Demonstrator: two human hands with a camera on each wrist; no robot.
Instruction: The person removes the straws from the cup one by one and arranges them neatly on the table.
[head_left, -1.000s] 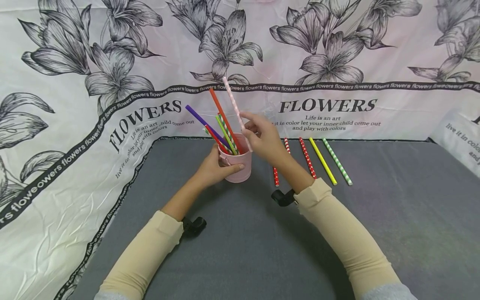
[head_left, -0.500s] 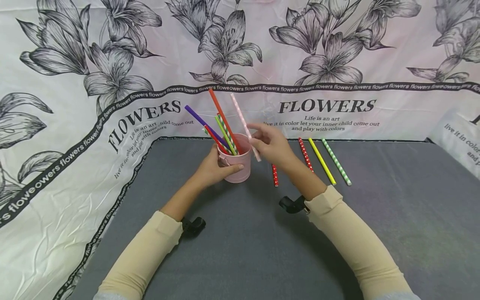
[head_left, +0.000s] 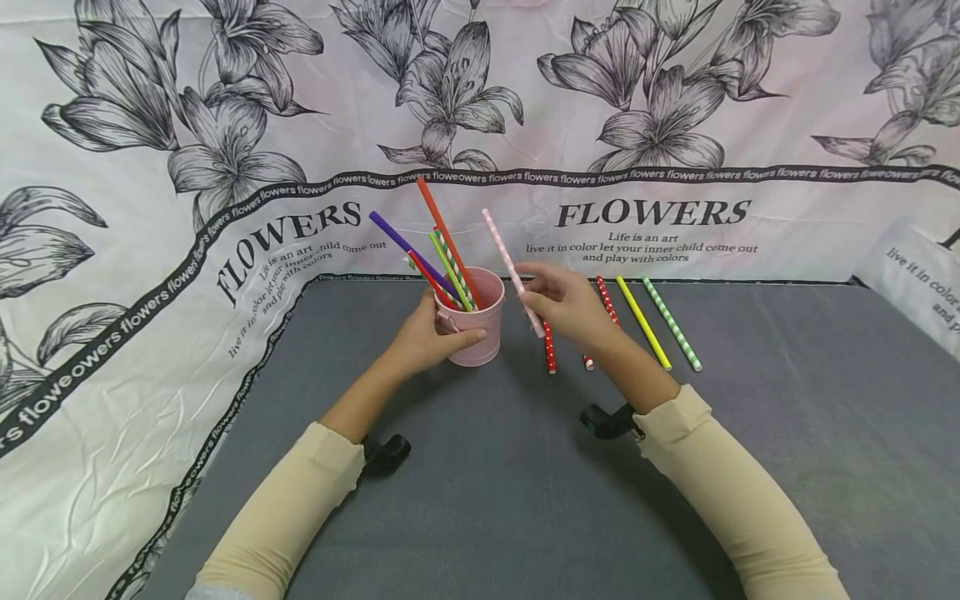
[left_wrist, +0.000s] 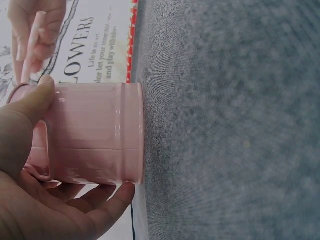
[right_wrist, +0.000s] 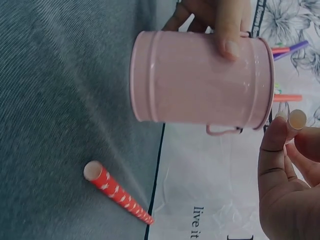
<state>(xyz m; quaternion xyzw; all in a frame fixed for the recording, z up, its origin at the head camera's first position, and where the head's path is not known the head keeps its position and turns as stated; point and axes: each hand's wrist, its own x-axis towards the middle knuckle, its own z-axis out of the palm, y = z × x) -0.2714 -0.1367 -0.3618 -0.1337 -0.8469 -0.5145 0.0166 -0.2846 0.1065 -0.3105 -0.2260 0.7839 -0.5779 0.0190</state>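
Observation:
My left hand (head_left: 433, 335) grips a small pink metal bucket (head_left: 486, 335) that stands upright on the table, thumb on the near side, fingers wrapped round the far left side. Several straws lean to the left inside it, among them a purple straw (head_left: 392, 232), an orange straw (head_left: 437, 218) and a lime green straw (head_left: 448, 267). Just right of the rim, my right hand (head_left: 572, 307) pinches a pink straw with white dots (head_left: 502, 247), held tilted and outside the bucket. In the right wrist view, the straw's hollow end (right_wrist: 297, 119) faces the camera.
On the grey table (head_left: 480, 500), to the right, lie a red dotted straw (head_left: 550, 350), another red dotted straw (head_left: 608, 302) partly behind my right arm, a yellow straw (head_left: 645, 323) and a green-and-white striped straw (head_left: 672, 323). A flower-printed cloth (head_left: 465, 150) rises behind.
My right hand has moved right and down, taking the pink straw from over the bucket's mouth to outside its right rim. The left hand and bucket have stayed put.

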